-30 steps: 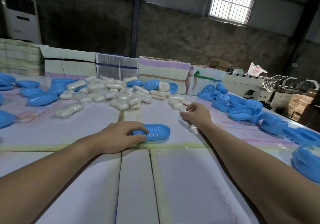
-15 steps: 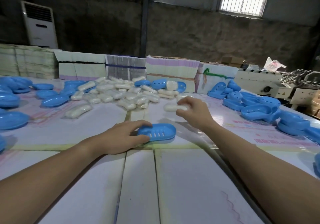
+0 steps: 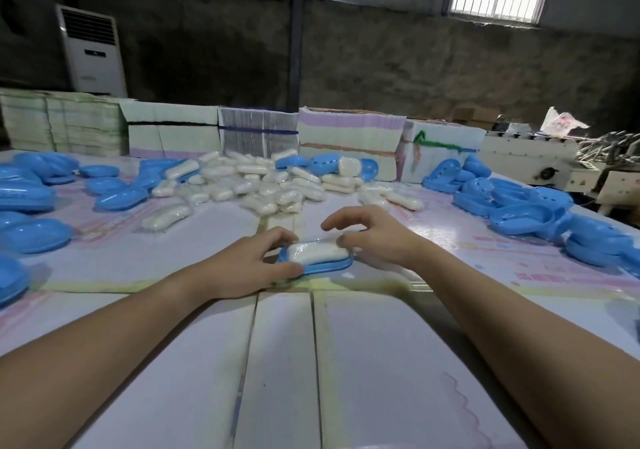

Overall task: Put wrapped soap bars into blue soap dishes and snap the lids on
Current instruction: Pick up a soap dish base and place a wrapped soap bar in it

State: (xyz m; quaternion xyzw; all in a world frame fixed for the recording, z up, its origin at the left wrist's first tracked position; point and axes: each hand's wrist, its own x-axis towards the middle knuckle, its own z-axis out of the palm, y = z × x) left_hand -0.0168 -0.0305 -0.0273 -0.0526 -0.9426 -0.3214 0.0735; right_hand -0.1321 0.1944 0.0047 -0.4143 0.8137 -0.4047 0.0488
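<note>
A blue soap dish [image 3: 329, 268] sits on the table in the middle of the head view, with a white wrapped soap bar [image 3: 317, 252] lying in it. My left hand [image 3: 242, 265] grips the dish's left end, thumb on the near rim and fingers on the far rim. At the bar's right end is my right hand [image 3: 377, 237], its curled thumb and fingers pinching the soap's wrapper. The dish has no lid on it.
A heap of wrapped soap bars [image 3: 249, 185] lies farther back. Blue dishes and lids are piled at the right [image 3: 519, 213] and at the left [image 3: 34, 233]. Stacks of flat cartons [image 3: 346, 136] line the table's far edge. A machine [image 3: 540, 164] stands at the right.
My right hand picked a soap bar from the heap, carried it back and set it in the dish. My left hand stayed on the dish's left end.
</note>
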